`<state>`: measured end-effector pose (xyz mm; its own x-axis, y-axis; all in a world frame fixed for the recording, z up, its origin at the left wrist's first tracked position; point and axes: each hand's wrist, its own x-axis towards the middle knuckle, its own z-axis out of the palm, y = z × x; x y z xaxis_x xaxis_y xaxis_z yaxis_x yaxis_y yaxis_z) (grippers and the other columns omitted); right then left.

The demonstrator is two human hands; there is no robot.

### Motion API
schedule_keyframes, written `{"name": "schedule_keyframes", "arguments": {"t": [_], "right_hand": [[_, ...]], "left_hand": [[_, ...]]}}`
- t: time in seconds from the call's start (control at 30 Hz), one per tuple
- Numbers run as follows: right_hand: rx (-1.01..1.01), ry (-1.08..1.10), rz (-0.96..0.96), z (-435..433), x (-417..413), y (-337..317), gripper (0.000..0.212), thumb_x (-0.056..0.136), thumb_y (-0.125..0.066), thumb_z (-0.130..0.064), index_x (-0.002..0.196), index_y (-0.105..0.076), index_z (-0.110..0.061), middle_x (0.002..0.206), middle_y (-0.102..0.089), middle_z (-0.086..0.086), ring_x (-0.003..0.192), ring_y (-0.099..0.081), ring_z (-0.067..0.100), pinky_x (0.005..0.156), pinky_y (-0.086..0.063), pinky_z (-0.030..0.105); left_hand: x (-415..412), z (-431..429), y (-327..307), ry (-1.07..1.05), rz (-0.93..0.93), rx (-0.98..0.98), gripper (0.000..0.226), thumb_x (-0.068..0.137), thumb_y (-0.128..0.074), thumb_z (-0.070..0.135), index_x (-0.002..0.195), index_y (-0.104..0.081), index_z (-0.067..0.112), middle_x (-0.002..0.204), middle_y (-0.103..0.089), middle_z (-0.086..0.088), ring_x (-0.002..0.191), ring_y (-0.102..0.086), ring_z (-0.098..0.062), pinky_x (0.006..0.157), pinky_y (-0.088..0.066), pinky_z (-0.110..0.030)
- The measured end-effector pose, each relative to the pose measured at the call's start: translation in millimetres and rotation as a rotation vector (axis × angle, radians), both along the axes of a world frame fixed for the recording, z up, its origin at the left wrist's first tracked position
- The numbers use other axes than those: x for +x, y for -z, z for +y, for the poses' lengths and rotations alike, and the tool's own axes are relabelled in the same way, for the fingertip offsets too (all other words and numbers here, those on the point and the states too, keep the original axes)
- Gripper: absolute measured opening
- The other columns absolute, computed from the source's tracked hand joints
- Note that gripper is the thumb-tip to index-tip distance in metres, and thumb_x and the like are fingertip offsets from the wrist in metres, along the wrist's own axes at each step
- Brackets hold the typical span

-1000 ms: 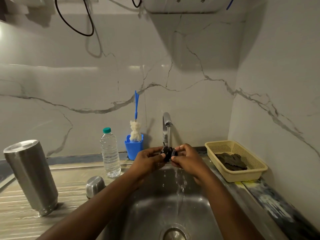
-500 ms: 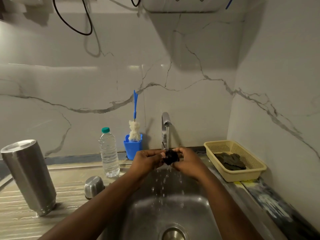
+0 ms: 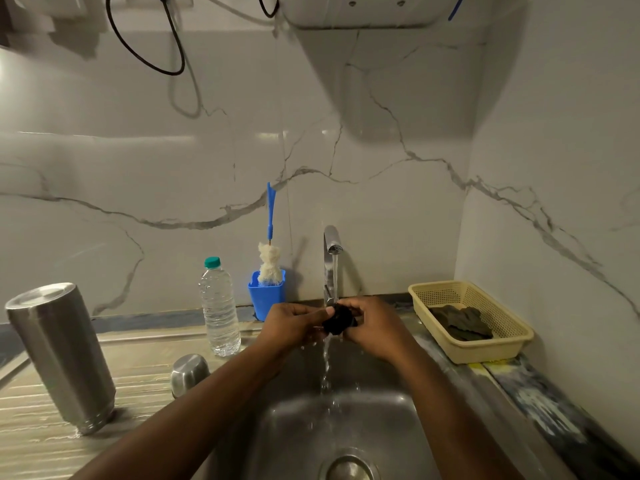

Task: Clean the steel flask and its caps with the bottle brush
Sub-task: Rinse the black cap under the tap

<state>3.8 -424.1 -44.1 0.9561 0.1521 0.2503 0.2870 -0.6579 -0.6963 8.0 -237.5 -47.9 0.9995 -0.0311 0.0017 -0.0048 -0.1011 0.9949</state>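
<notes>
Both hands have eased down from the spout over the last second, and the small black cap (image 3: pixel 337 322) now sits lower in the stream, with water breaking off beneath it into the steel sink (image 3: pixel 398 427). The left hand (image 3: pixel 291 323) and the right hand (image 3: pixel 372 323) each have a grip clamped on the cap, fingers curled round it from either side under the chrome tap (image 3: pixel 330 244). That reads as a rinse in progress on this one cap, and a hand rinse at that.

The blue-handled bottle brush with its white fluffy head (image 3: pixel 269 261) stands untouched in the blue plastic holder (image 3: pixel 266 299) by the wall, so the brushing looks yet to come.

The cap is dark, wet and mostly hidden by fingers, so I cannot tell how clean it is. The tall brushed-steel flask (image 3: pixel 60 355) stands at the far left of the bench (image 3: pixel 138 358), flat closed end up, probably mouth down. The rounded steel cap (image 3: pixel 189 374) rests dome-up near the sink edge, just in front of the clear water bottle (image 3: pixel 219 310).
</notes>
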Motion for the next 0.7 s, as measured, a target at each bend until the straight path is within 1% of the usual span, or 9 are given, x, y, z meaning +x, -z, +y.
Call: {"name": "schedule_keyframes", "arguments": {"t": [0.1,0.17,0.2,0.3,0.37,0.43,0.5,0.57,0.7], "right_hand": [[-0.018,-0.011,-0.015,0,-1,0,0.057,0.093,-0.072,-0.013,0.146,-0.059,-0.028,0.140,-0.066,-0.003,0.125,-0.061,0.013,0.082,-0.041,0.012],[-0.025,-0.018,-0.013,-1,-1,-1,0.057,0.095,-0.070,-0.015,0.149,-0.056,-0.029,0.146,-0.062,-0.003,0.130,-0.058,0.015,0.093,-0.041,0.018],[-0.028,-0.018,-0.012,-1,-2,-1,0.057,0.095,-0.071,-0.015,0.148,-0.057,-0.029,0.146,-0.062,-0.003,0.130,-0.058,0.015,0.093,-0.041,0.017],[-0.021,0.015,-0.046,0,0,-2,0.053,0.091,-0.076,-0.017,0.141,-0.063,-0.026,0.137,-0.067,-0.002,0.116,-0.063,0.010,0.075,-0.038,0.005],[0.001,0.040,-0.087,3,-1,-3,0.045,0.089,-0.079,-0.020,0.132,-0.067,-0.025,0.130,-0.070,-0.003,0.105,-0.062,0.005,0.069,-0.036,0.003],[0.005,0.060,-0.134,5,-2,-5,0.034,0.089,-0.079,-0.025,0.123,-0.070,-0.026,0.121,-0.073,-0.003,0.096,-0.062,0.004,0.068,-0.038,0.005],[0.001,0.069,-0.181,5,-4,-6,0.031,0.091,-0.078,-0.031,0.122,-0.073,-0.026,0.117,-0.075,-0.003,0.092,-0.062,0.004,0.068,-0.039,0.005],[0.003,0.051,-0.199,4,-6,-8,0.036,0.094,-0.075,-0.035,0.128,-0.073,-0.024,0.118,-0.076,-0.002,0.096,-0.065,0.006,0.072,-0.041,0.006],[-0.023,-0.018,-0.144,2,-5,-7,0.047,0.099,-0.069,-0.035,0.144,-0.062,-0.024,0.136,-0.068,0.002,0.119,-0.065,0.013,0.087,-0.044,0.013]], "left_hand": [[2,-2,0,-0.013,0.016,0.006,0.030,0.093,-0.077,0.028,0.100,-0.079,0.000,0.091,-0.082,-0.012,0.084,-0.079,-0.028,0.083,-0.066,-0.036],[2,-4,1,-0.027,0.002,0.075,0.027,0.098,-0.072,0.025,0.097,-0.078,-0.001,0.085,-0.081,-0.012,0.079,-0.080,-0.024,0.077,-0.066,-0.033],[2,-5,2,-0.032,0.001,0.105,0.026,0.100,-0.070,0.023,0.095,-0.077,-0.001,0.083,-0.081,-0.012,0.076,-0.079,-0.022,0.073,-0.066,-0.030],[2,-5,3,-0.047,0.028,0.095,0.024,0.104,-0.065,0.019,0.095,-0.076,-0.001,0.084,-0.080,-0.015,0.072,-0.079,-0.021,0.065,-0.063,-0.025],[3,-5,3,-0.047,0.052,0.021,0.022,0.106,-0.060,0.016,0.102,-0.074,0.000,0.091,-0.080,-0.019,0.077,-0.080,-0.025,0.070,-0.065,-0.030],[4,-6,4,-0.019,0.085,-0.072,0.022,0.108,-0.056,0.016,0.111,-0.072,0.001,0.098,-0.079,-0.021,0.088,-0.080,-0.033,0.083,-0.066,-0.041],[4,-9,4,0.014,0.137,-0.137,0.027,0.110,-0.053,0.023,0.116,-0.070,0.002,0.101,-0.080,-0.020,0.098,-0.078,-0.039,0.096,-0.062,-0.052],[3,-13,4,0.048,0.181,-0.168,0.033,0.111,-0.052,0.030,0.118,-0.070,0.003,0.102,-0.080,-0.019,0.103,-0.077,-0.041,0.101,-0.058,-0.056],[2,-19,4,0.062,0.235,-0.194,0.038,0.113,-0.047,0.031,0.120,-0.068,0.001,0.106,-0.079,-0.021,0.106,-0.076,-0.039,0.097,-0.061,-0.051]]}}
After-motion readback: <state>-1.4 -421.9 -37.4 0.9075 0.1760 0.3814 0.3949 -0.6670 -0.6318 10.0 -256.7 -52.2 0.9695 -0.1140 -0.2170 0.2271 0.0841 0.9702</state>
